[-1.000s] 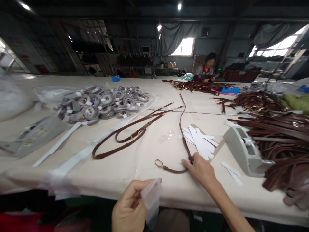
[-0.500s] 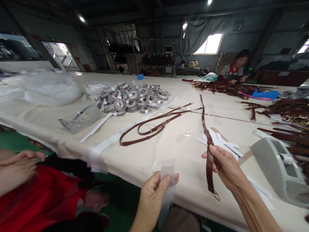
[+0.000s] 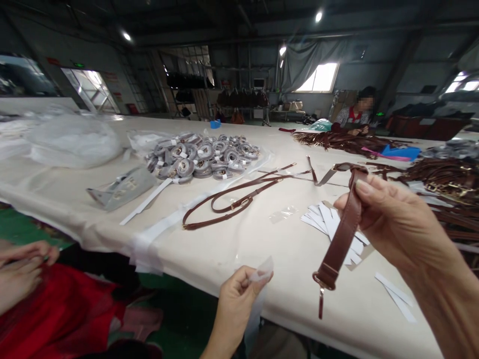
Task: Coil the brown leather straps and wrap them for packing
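My right hand (image 3: 385, 214) is raised above the table and pinches a brown leather strap (image 3: 342, 244). One end of the strap, with a metal ring and clip, hangs down towards me; the rest bends away to the left over the table. At the front edge, my left hand (image 3: 239, 294) is closed on a translucent strip (image 3: 262, 269), which droops below the fingers. Another brown strap (image 3: 205, 224) lies looped on the table, left of centre. White paper strips (image 3: 318, 219) are fanned out under my right hand.
Coiled, wrapped straps (image 3: 202, 157) are heaped at the back left, near a grey tape dispenser (image 3: 121, 189). Brown straps (image 3: 445, 179) pile up at the right. A co-worker (image 3: 354, 117) sits across the table; another person's hands (image 3: 26, 269) are at the lower left.
My right hand has lifted the strap up and to the right, closer to me, and its lower end has swung round. The strip in my left hand now folds over the fingers.
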The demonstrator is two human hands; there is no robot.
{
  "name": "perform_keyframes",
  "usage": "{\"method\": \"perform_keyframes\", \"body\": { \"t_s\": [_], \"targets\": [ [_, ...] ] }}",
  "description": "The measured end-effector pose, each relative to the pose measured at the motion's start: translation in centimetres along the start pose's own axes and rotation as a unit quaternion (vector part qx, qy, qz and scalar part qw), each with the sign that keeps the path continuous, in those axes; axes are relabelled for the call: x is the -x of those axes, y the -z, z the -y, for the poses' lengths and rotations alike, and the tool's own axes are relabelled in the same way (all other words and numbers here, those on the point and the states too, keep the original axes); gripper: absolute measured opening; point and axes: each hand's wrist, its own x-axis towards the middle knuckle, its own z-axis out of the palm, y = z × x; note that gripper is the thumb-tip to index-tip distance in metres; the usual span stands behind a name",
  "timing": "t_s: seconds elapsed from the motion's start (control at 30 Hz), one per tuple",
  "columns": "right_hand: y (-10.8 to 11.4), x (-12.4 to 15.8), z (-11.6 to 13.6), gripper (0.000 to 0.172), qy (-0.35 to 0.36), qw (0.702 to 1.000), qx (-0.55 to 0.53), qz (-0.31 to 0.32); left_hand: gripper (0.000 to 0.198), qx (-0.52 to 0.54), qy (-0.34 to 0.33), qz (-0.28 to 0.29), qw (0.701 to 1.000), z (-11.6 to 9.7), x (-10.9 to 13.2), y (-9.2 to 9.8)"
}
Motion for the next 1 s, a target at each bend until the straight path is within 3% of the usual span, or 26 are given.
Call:
{"method": "perform_keyframes", "body": {
  "t_s": [0.13, 0.4, 0.57, 1.0],
  "targets": [
    [-0.8, 0.3, 0.6, 0.027, 0.005, 1.000, 0.005, 0.010, 0.035, -0.001, -0.003, 0.025, 1.000, 0.1, 0.3, -0.2],
    [-1.8, 0.2, 0.2, 0.025, 0.014, 0.999, -0.010, 0.041, 0.036, -0.018, -0.021, 0.024, 0.999, -0.2, 1.0, -0.6],
    [-2.2, 0.3, 0.2, 0.030, 0.002, 1.000, 0.001, 0.032, 0.036, -0.020, -0.025, 0.035, 0.999, 0.0, 1.2, -0.7],
    [-2.6, 0.8, -1.4, 0.027, -0.008, 0.998, -0.004, 0.065, 0.044, -0.059, -0.031, 0.046, 0.997, 0.6, 1.4, -0.5]
  ]
}}
